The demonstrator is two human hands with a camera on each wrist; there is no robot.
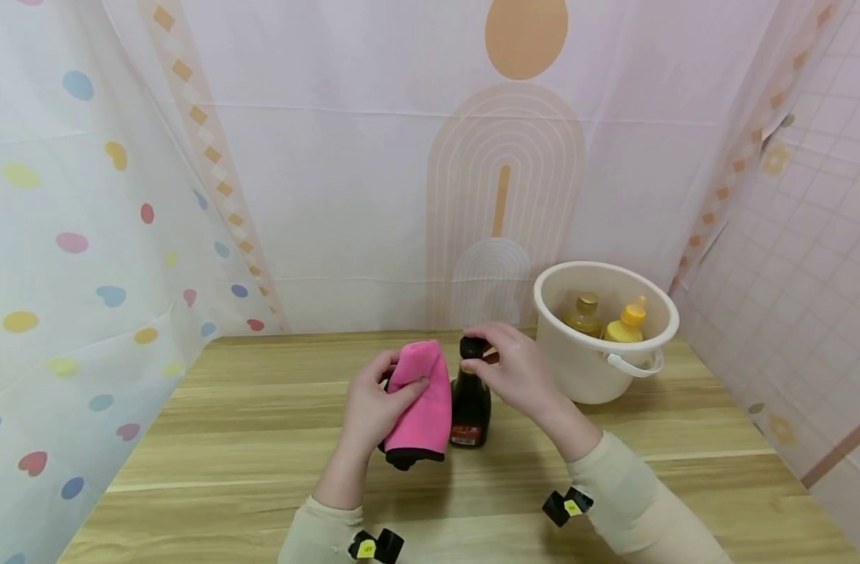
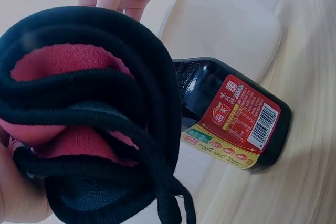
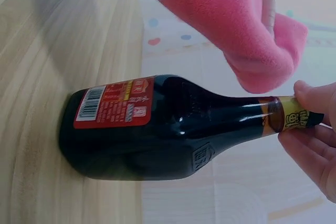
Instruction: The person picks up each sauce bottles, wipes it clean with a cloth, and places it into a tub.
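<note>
A dark sauce bottle (image 1: 470, 407) with a red label stands upright on the wooden table (image 1: 225, 439). My right hand (image 1: 518, 368) pinches its black cap and neck from the right; the bottle (image 3: 157, 124) fills the right wrist view. My left hand (image 1: 373, 407) grips a folded pink cloth (image 1: 419, 399) with black trim, held against the bottle's left side. In the left wrist view the cloth (image 2: 84, 124) bulks in front of the bottle (image 2: 236, 119).
A white bucket (image 1: 585, 368) with a handle stands at the back right, holding two yellow-capped bottles (image 1: 627, 321). Patterned curtains close in the back and both sides. Bare wood lies to the left and in front.
</note>
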